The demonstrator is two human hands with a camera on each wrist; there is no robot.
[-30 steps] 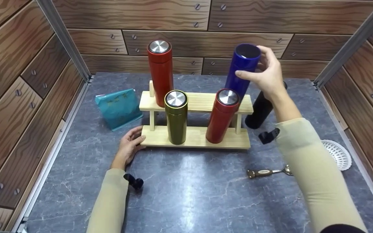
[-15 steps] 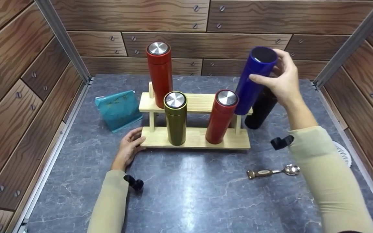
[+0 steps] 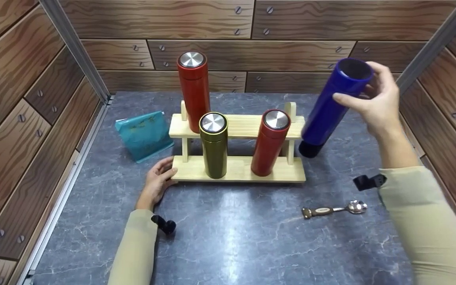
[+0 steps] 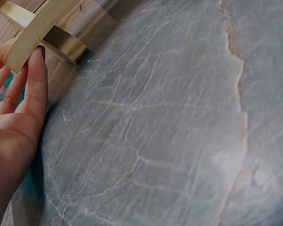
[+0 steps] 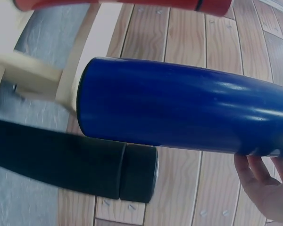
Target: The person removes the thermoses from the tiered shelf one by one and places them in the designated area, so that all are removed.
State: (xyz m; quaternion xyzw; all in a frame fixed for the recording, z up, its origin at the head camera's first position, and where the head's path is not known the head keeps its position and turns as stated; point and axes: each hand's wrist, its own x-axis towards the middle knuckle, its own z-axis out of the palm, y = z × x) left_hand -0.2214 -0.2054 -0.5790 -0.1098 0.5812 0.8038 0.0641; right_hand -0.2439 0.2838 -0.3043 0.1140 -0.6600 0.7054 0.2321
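My right hand [image 3: 382,99] grips a blue thermos flask [image 3: 333,105] near its dark top. The flask leans toward the right, off the end of the two-tier wooden rack [image 3: 244,122], and overlaps a black flask [image 3: 310,150] standing behind it. In the right wrist view, the blue flask's base lies close to the rack's upper end, above the black flask [image 5: 75,162]. My left hand [image 3: 158,180] holds the left end of the rack's lower shelf, with the thumb and fingers at the board's edge. A tall red flask [image 3: 194,95] stands on the upper shelf.
On the lower shelf stand an olive-green flask [image 3: 215,154] and another red flask [image 3: 269,146]. A teal pouch [image 3: 145,136] sits left of the rack. A spoon-ended utensil with a brown handle [image 3: 321,211] lies on the grey marbled table. Wood-patterned walls enclose three sides.
The blue flask has moved right, away from the rack's upper shelf, in my right hand, now covering most of the black flask. My left hand has stayed on the rack.
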